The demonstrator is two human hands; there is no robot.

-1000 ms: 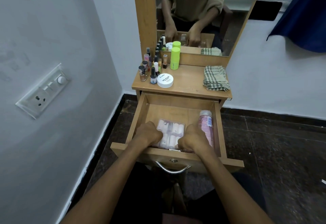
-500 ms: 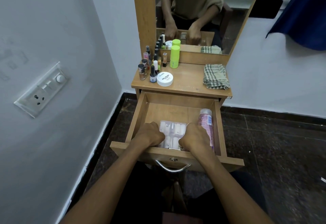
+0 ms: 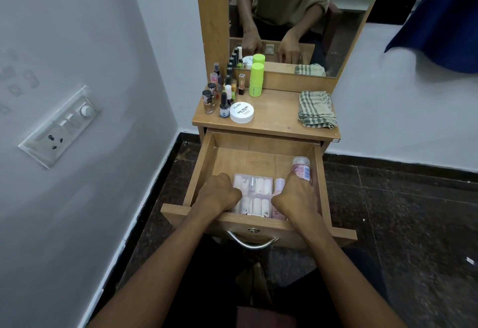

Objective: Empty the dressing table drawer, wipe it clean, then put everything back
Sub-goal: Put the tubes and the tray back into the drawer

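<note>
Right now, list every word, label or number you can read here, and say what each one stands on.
"ZUDIO": lid of the round white jar on the wooden tabletop.
"NAIL POLISH": same lid, below the brand; the smaller line beneath is too small to read.
Lime-green cylindrical tube: dark print near its base, unreadable.
Pink bottle with blue label in the open wooden drawer: print blurred.
Clear plastic pack of white pieces: unreadable.
Small nail polish bottles: labels too small.

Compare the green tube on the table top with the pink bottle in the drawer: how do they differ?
The green tube stands upright by the mirror; the pink bottle lies flat in the drawer. No hand touches the green tube; the right hand rests on the pink bottle. Both are cylindrical.
</note>
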